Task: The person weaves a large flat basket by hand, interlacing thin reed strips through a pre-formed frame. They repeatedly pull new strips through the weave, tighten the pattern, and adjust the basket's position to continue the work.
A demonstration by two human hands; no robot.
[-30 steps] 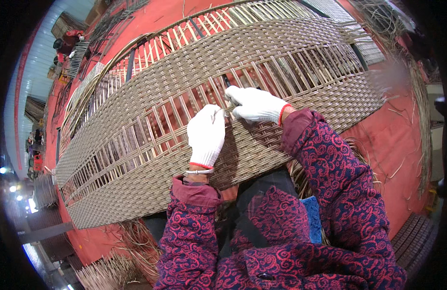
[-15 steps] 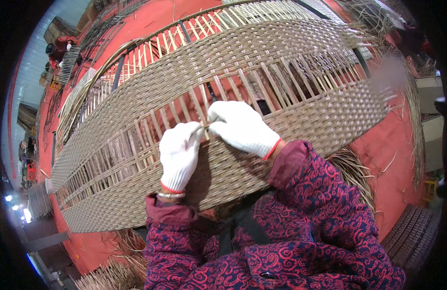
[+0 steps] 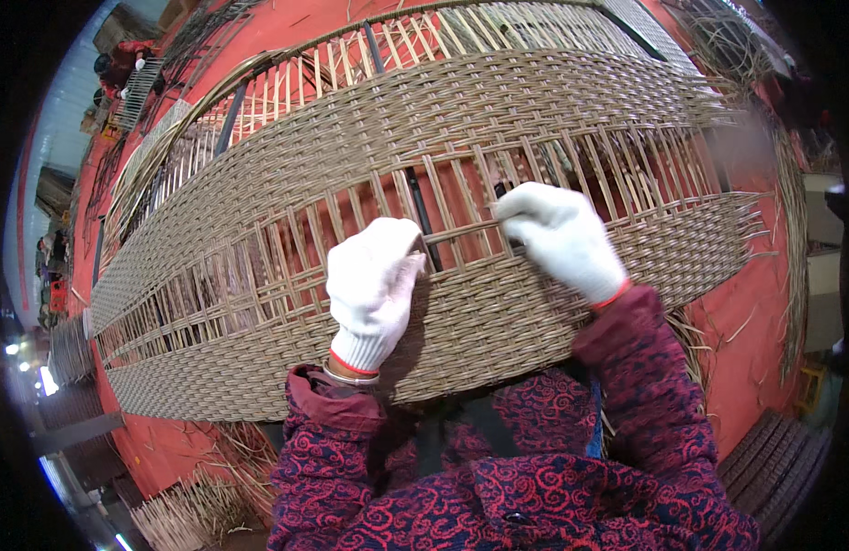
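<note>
A long curved wicker panel (image 3: 480, 312) of brown woven strands lies across in front of me, with a band of bare upright stakes (image 3: 369, 202) between two woven bands. A brown weaving strand (image 3: 458, 231) runs taut across several stakes, from one hand to the other. My left hand (image 3: 374, 289), in a white knit glove, is closed on its left end above the near woven band. Farther right, my right hand (image 3: 562, 237), gloved alike, pinches the strand by the stakes. Its fingertips are partly hidden behind the glove.
Beyond the far woven band, pale stakes (image 3: 287, 87) and dark frame bars (image 3: 374, 48) show. Loose strands (image 3: 195, 510) lie on the red floor (image 3: 718, 317) at lower left. Another person (image 3: 123, 69) works at far left. A dark slatted stack (image 3: 775, 459) stands at lower right.
My hands have moved apart from where they met at one stake. The right went to the right, the left slightly right, and the strand now stretches between them. The view shifted a little.
</note>
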